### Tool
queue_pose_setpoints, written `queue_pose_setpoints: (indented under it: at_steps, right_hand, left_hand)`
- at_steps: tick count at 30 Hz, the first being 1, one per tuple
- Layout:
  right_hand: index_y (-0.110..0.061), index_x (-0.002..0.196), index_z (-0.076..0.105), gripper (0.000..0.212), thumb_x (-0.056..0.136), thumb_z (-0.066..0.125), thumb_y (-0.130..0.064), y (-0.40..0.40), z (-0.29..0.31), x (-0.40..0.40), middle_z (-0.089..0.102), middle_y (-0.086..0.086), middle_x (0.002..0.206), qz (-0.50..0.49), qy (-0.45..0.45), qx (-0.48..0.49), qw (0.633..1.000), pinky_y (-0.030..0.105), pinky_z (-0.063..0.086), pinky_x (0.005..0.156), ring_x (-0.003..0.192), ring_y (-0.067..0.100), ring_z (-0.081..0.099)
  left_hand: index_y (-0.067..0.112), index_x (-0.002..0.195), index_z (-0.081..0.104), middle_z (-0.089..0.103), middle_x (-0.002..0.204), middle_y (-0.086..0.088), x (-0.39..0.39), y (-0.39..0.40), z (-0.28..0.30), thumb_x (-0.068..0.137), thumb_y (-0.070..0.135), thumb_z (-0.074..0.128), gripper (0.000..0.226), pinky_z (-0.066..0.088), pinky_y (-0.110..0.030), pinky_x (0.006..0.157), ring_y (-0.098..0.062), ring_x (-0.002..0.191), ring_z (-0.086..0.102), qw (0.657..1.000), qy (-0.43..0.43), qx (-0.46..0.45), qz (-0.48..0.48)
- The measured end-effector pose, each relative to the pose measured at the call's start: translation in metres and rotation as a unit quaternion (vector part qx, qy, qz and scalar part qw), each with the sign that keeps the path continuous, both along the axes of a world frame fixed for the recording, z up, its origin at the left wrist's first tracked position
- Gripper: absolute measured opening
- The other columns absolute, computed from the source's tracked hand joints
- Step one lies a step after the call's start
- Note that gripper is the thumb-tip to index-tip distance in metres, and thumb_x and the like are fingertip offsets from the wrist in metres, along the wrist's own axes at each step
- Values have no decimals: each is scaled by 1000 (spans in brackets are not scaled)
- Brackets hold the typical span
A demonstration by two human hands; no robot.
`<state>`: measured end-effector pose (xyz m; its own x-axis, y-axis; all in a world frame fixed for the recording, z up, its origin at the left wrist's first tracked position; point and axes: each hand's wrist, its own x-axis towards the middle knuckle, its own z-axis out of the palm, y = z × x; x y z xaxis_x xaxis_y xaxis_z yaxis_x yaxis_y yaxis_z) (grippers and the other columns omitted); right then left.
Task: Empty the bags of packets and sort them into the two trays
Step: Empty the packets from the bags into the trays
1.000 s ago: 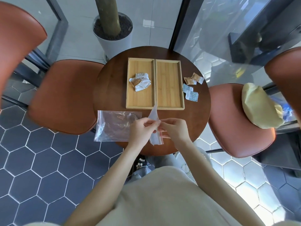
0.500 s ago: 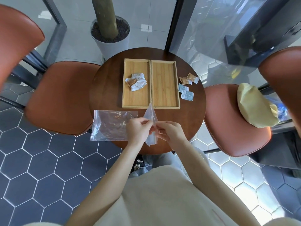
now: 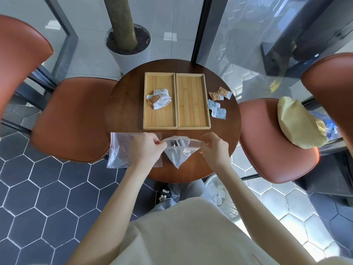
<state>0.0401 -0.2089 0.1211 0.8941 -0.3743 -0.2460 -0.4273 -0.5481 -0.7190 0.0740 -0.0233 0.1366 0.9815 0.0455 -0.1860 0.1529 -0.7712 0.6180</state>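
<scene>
Clear bag (image 3: 176, 153), contents unclear, pinched by both hands (image 3: 146, 150) (image 3: 214, 149), left hiding another bag (image 3: 119, 148).

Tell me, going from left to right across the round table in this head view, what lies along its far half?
Left tray holding a small pile of packets → right tray, bare inside → loose packets on the table: two brown ones farther, pale blue ones nearer.
</scene>
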Motion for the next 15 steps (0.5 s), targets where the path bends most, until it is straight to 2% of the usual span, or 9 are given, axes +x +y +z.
queue_pose_setpoints:
  at_steps: [2,4,5,7,9,12,15]
  right_hand:
    - [-7,102,65,24,84,50,0,5,-1,-1,71,12,90,43,-3,13,999,43,58,72,77,28,67]
    - [-7,98,67,16,86,56,-4,11,-1,-1,68,5,84,52,-14,22,998,42,58,70,74,22,66]
    - [-7,96,68,14,86,58,-7,13,-2,-1,66,2,80,46,-16,26,998,39,58,69,72,20,64]
    - [-8,92,68,11,82,62,-9,16,-3,-1,63,-2,76,35,-18,22,999,29,54,65,70,15,60]
    - [-10,89,67,12,78,66,-9,21,-4,0,63,-2,75,40,-10,19,999,20,48,63,70,14,59]
    - [-14,89,67,15,77,63,-7,24,-4,1,67,-1,78,53,8,-7,999,30,54,68,75,18,64]
    - [-15,89,69,19,77,58,-5,11,-5,4,71,2,82,15,-8,-45,999,29,54,67,76,18,64]
  left_hand:
    - [12,75,71,70,62,-1,1,-2,1,77,21,64,11,40,-19,46,-16,61,64,1000,-10,3,-13]
    - [10,93,69,73,73,-5,-1,-6,0,81,19,61,16,51,-26,54,-19,65,67,999,-10,-7,-31]
    - [10,96,68,73,75,-8,-2,-8,0,83,19,60,18,55,-31,57,-20,64,67,999,-3,-16,-40]
    - [10,92,69,72,70,-9,-4,-12,0,84,24,59,19,57,-37,57,-21,59,67,999,3,-19,-51]
    - [10,85,70,71,68,-9,-4,-16,-2,81,29,63,21,55,-34,54,-22,59,64,998,7,9,-64]
    - [9,86,69,71,76,-11,-2,-19,-3,79,16,64,11,50,-30,54,-24,66,63,995,31,42,-80]
    - [9,97,67,73,82,-11,3,-9,-6,78,7,65,20,57,-31,60,-24,71,67,999,33,18,-29]
